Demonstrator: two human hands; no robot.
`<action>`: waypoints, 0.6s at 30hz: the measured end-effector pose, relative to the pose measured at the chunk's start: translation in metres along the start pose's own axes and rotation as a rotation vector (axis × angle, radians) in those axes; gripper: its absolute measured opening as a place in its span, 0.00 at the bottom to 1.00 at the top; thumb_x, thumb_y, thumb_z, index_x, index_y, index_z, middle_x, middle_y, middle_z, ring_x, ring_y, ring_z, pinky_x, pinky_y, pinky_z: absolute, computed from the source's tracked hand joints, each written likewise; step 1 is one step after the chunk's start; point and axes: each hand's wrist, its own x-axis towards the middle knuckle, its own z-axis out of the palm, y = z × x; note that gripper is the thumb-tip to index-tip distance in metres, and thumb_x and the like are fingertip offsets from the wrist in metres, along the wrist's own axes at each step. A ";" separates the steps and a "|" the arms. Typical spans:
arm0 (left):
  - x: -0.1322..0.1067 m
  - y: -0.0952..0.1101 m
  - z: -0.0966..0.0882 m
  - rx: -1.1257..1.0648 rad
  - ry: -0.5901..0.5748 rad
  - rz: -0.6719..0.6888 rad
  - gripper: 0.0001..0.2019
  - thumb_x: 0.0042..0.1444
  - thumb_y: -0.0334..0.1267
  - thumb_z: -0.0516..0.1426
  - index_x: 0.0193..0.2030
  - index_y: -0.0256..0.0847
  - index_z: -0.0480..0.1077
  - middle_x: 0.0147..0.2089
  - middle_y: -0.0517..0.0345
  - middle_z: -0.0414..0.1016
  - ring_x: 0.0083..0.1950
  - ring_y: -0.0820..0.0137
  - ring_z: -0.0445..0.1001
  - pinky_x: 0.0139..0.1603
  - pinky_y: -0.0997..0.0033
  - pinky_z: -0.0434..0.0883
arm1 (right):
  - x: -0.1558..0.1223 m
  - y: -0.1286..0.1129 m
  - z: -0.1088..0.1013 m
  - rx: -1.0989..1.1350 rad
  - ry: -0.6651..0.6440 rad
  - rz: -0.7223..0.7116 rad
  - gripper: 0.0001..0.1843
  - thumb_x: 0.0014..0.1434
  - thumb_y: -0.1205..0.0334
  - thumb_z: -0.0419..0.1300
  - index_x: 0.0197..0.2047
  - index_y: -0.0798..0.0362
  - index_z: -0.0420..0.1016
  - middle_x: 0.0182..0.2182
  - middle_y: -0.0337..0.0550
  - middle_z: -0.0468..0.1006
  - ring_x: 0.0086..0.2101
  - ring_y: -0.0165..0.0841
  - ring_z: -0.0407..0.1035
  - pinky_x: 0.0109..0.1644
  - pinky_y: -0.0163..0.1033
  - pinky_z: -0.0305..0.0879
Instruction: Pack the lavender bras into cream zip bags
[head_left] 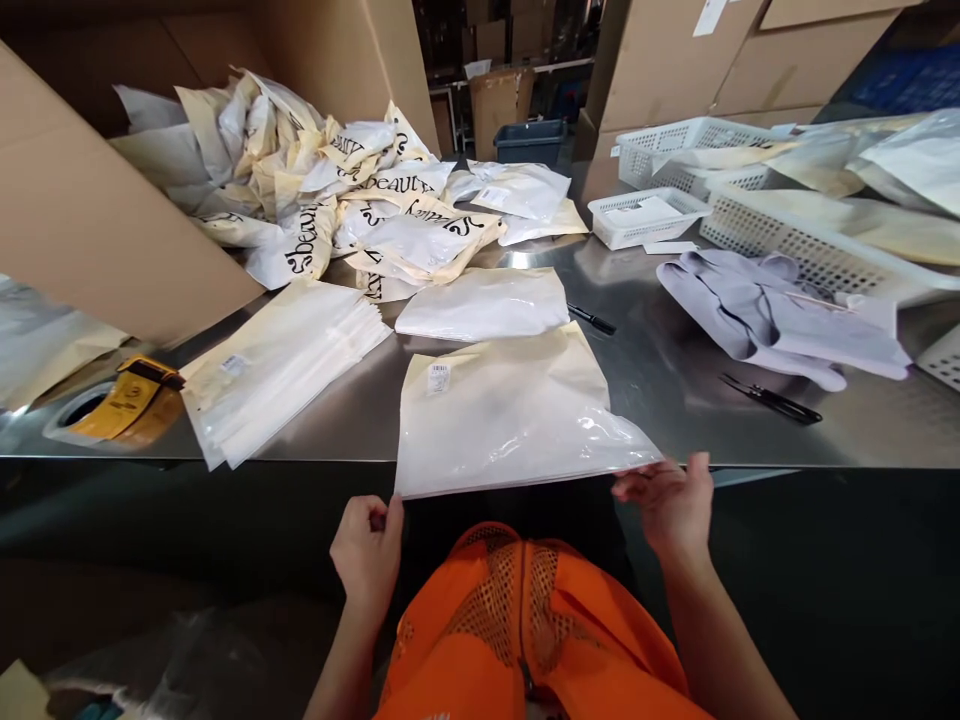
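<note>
A flat, whitish plastic mailing bag (495,420) with a small barcode label lies over the table's front edge. My left hand (367,550) is closed, with thumb and curled fingers at the bag's near left corner. At its near right corner, my right hand (671,505) has its fingertips against the edge, thumb raised and apart. Behind it rests another flat bag (484,303). A fanned stack of similar bags (281,360) is to the left, some with barcode labels.
Filled printed bags (420,235) spill from a large cardboard box (97,190). A tape dispenser (131,400) sits front left. A black pen (592,319), black snips (772,398), lilac fabric pieces (780,310) and white baskets (645,218) occupy the metal table (637,365).
</note>
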 end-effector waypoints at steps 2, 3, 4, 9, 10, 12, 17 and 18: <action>-0.006 0.018 0.008 0.260 0.035 0.478 0.11 0.58 0.44 0.60 0.29 0.42 0.68 0.30 0.55 0.72 0.34 0.64 0.71 0.37 0.66 0.67 | -0.009 0.004 0.004 -0.159 -0.021 0.105 0.35 0.41 0.25 0.63 0.26 0.53 0.71 0.26 0.51 0.78 0.21 0.38 0.72 0.23 0.42 0.69; -0.007 0.029 0.014 0.327 -0.010 0.672 0.08 0.59 0.44 0.59 0.35 0.41 0.71 0.36 0.52 0.76 0.41 0.61 0.73 0.43 0.62 0.68 | -0.013 0.005 0.007 -0.208 -0.028 0.149 0.34 0.37 0.29 0.69 0.28 0.55 0.73 0.26 0.51 0.79 0.23 0.39 0.74 0.26 0.41 0.71; -0.007 0.042 0.020 0.385 -0.071 0.830 0.09 0.61 0.43 0.59 0.42 0.41 0.73 0.42 0.49 0.78 0.47 0.58 0.74 0.47 0.60 0.68 | -0.016 0.005 0.010 -0.227 -0.035 0.178 0.32 0.35 0.33 0.72 0.28 0.55 0.74 0.26 0.51 0.79 0.24 0.40 0.74 0.28 0.41 0.73; 0.007 0.089 0.050 0.665 -0.361 1.244 0.12 0.60 0.24 0.53 0.46 0.36 0.73 0.41 0.49 0.78 0.43 0.62 0.75 0.38 0.64 0.66 | -0.015 0.000 0.021 -0.233 -0.003 0.042 0.32 0.39 0.31 0.70 0.26 0.55 0.73 0.19 0.46 0.76 0.21 0.35 0.71 0.28 0.38 0.70; 0.009 0.095 0.053 0.691 -0.422 1.260 0.11 0.59 0.22 0.52 0.42 0.36 0.74 0.35 0.51 0.77 0.38 0.63 0.74 0.33 0.65 0.64 | -0.012 -0.003 0.022 -0.247 0.005 0.005 0.32 0.40 0.30 0.69 0.26 0.55 0.72 0.18 0.46 0.75 0.21 0.34 0.70 0.27 0.38 0.70; 0.012 0.105 0.059 0.709 -0.518 1.262 0.06 0.62 0.29 0.54 0.39 0.37 0.73 0.31 0.52 0.74 0.34 0.63 0.72 0.28 0.65 0.59 | -0.007 -0.009 0.022 -0.263 0.011 -0.045 0.33 0.42 0.30 0.67 0.25 0.54 0.71 0.18 0.45 0.75 0.20 0.33 0.69 0.27 0.37 0.68; 0.006 0.123 0.070 0.804 -0.546 1.232 0.07 0.62 0.38 0.57 0.40 0.36 0.72 0.37 0.46 0.73 0.37 0.60 0.71 0.27 0.66 0.58 | 0.000 -0.015 0.020 -0.315 0.012 -0.113 0.33 0.44 0.28 0.65 0.23 0.53 0.69 0.17 0.43 0.73 0.19 0.32 0.68 0.27 0.37 0.68; 0.004 0.125 0.072 0.837 -0.544 1.226 0.04 0.62 0.31 0.56 0.39 0.35 0.72 0.36 0.47 0.73 0.37 0.61 0.70 0.26 0.66 0.57 | 0.001 -0.015 0.019 -0.330 0.012 -0.120 0.33 0.44 0.27 0.64 0.23 0.53 0.69 0.17 0.43 0.72 0.19 0.32 0.68 0.27 0.37 0.67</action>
